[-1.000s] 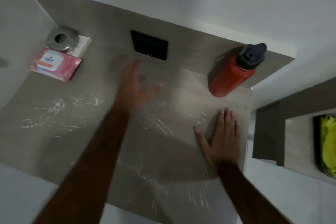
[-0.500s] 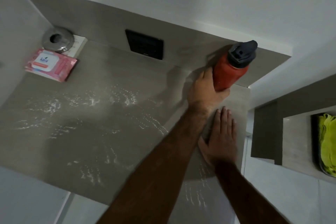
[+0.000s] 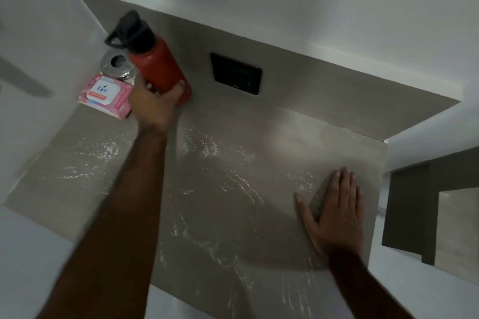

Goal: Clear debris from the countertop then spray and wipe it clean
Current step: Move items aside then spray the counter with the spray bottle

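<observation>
The worktop (image 3: 298, 142) is a grey-brown slab with a matt, faintly streaked surface, bounded at the back by an upstand of the same material and at the left by a white wall. Thin white trails and flecks of debris (image 3: 223, 184) curl across its middle and run toward the near edge. At the back left corner the left hand (image 3: 153, 103) has its fingers (image 3: 178, 87) clamped around the lower body of a red bottle (image 3: 158, 67), a smooth cylinder with a black cap and loop handle, tilted so the cap leans left toward the wall. Whether its base touches the surface cannot be told. Just beside it, in the corner, lie a pink soft pack of wipes (image 3: 106, 93) and a round shiny metal lid (image 3: 116, 62). A black square plate (image 3: 236, 74) is set in the upstand. The right hand (image 3: 334, 217) lies flat on the worktop near the right edge, fingers together and extended, thumb spread. The broad middle between the two hands is open, and the right edge drops straight to a white floor.
</observation>
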Action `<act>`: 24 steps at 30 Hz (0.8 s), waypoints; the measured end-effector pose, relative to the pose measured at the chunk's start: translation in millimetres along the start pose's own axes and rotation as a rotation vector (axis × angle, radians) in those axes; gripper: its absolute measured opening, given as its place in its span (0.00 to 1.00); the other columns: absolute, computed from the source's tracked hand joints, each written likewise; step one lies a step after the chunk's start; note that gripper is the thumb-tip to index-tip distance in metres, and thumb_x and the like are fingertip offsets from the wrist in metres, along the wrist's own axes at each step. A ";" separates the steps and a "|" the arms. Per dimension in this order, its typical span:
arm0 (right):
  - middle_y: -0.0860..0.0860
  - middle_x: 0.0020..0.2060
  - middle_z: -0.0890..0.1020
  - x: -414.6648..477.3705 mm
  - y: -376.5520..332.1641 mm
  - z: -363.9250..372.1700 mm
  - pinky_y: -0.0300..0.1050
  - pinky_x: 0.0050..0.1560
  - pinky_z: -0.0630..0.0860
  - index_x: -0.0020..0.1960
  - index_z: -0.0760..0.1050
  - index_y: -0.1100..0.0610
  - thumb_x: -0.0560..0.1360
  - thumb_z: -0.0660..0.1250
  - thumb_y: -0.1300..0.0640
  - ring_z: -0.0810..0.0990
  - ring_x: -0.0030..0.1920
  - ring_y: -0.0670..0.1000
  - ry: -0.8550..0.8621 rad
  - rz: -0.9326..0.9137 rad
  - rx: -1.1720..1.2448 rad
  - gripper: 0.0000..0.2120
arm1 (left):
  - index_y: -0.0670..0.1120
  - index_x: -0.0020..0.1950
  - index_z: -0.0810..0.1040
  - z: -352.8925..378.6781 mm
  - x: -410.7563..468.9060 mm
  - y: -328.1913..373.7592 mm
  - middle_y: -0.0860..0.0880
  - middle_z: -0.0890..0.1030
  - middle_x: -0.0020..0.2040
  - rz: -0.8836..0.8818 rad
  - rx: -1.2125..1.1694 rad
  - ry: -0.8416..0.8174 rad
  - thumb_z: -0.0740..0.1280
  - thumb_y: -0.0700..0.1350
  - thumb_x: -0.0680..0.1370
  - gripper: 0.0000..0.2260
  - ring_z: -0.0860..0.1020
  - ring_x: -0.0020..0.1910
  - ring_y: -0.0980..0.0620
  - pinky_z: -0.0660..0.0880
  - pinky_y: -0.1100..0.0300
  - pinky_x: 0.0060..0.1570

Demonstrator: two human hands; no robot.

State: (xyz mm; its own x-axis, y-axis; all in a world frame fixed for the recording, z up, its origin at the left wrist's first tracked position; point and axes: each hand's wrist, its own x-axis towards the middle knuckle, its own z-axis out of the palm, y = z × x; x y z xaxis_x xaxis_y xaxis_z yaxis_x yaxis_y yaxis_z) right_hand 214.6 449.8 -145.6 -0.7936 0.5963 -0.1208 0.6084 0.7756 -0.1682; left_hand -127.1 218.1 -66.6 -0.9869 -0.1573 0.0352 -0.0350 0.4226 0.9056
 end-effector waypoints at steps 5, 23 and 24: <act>0.58 0.86 0.46 0.4 -2.5 -3.4 0.59 0.85 0.48 0.85 0.45 0.62 0.77 0.46 0.25 0.43 0.86 0.55 -0.010 0.001 0.002 0.51 | 0.48 0.70 0.74 3.8 35.6 -2.3 0.52 0.81 0.63 0.018 0.076 0.014 0.77 0.57 0.67 0.34 0.78 0.56 0.58 0.75 0.64 0.57; 0.61 0.85 0.51 -4.7 10.0 -9.6 0.60 0.85 0.46 0.85 0.50 0.63 0.82 0.54 0.33 0.49 0.85 0.61 0.024 -0.078 0.193 0.44 | 0.39 0.82 0.54 53.1 -250.7 -30.3 0.39 0.56 0.82 0.248 0.606 -0.480 0.63 0.59 0.81 0.38 0.54 0.82 0.41 0.53 0.44 0.80; 0.59 0.85 0.52 -9.6 23.1 -13.2 0.60 0.85 0.45 0.85 0.51 0.62 0.82 0.53 0.33 0.49 0.85 0.61 0.039 -0.091 0.222 0.43 | 0.37 0.81 0.56 61.2 -278.3 -26.3 0.37 0.59 0.81 0.310 0.639 -0.514 0.61 0.60 0.80 0.38 0.57 0.81 0.39 0.55 0.43 0.80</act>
State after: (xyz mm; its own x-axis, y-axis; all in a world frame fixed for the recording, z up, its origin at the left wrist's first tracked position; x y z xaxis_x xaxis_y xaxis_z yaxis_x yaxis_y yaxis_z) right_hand 236.4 464.6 -135.4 -0.8415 0.5371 -0.0582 0.5148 0.7644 -0.3882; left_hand 138.8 305.4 -126.1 -0.9099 0.4040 -0.0941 0.3168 0.8232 0.4711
